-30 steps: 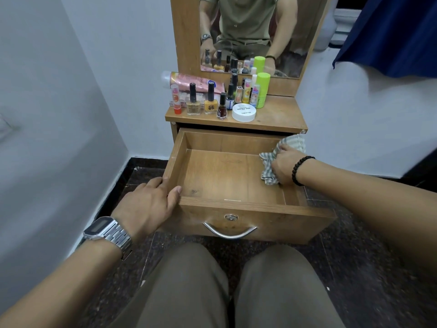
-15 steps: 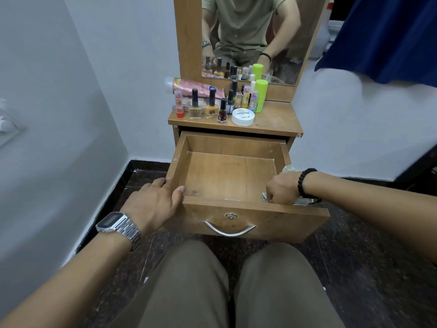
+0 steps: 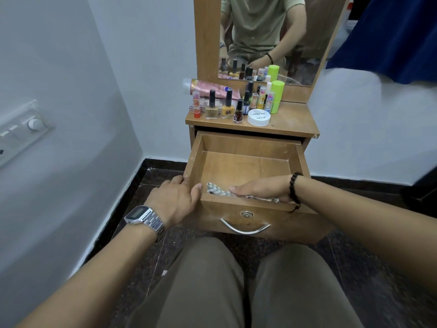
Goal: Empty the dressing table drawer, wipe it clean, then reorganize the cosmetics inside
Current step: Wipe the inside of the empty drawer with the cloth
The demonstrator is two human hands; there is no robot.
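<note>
The wooden drawer is pulled out of the dressing table and holds only a cloth. My right hand lies flat, fingers straight, pressing the checked cloth onto the drawer floor along the front wall. My left hand grips the drawer's front left corner, thumb over the rim. On the tabletop stand several cosmetics: nail polish bottles, a white round jar, a green tube, a pink tube lying down.
A mirror rises behind the cosmetics. A white wall with a switch panel is close on the left. A blue cloth hangs at upper right. My knees sit just below the drawer's metal handle.
My right hand moved the cloth from the drawer's back right side to the front right corner, then leftward along the front wall, its fingers now flat. My left hand kept its grip.
</note>
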